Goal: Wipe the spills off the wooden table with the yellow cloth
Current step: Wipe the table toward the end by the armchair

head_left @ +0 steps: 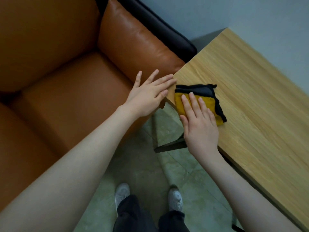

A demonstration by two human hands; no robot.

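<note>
head view showed the right hand (199,121) pressed flat, fingers spread, on the folded yellow cloth (200,102) at the desk's (250,97) near-left corner; left hand (148,96) splayed open against that corner. no spills were visible; wiping seemed nearly done.

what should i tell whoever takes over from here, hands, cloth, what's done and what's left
Right hand: flat, fingers spread, pressing the yellow cloth onto the table.
Left hand: open, fingertips at the table's corner, holding nothing.
Cloth: folded, black-edged, at the corner of the wooden table nearest the orange sofa.
Done: cannot tell; no spills are visible on the wood in view.
Left: wipe on across the rest of the top, checking for wet spots.
</note>
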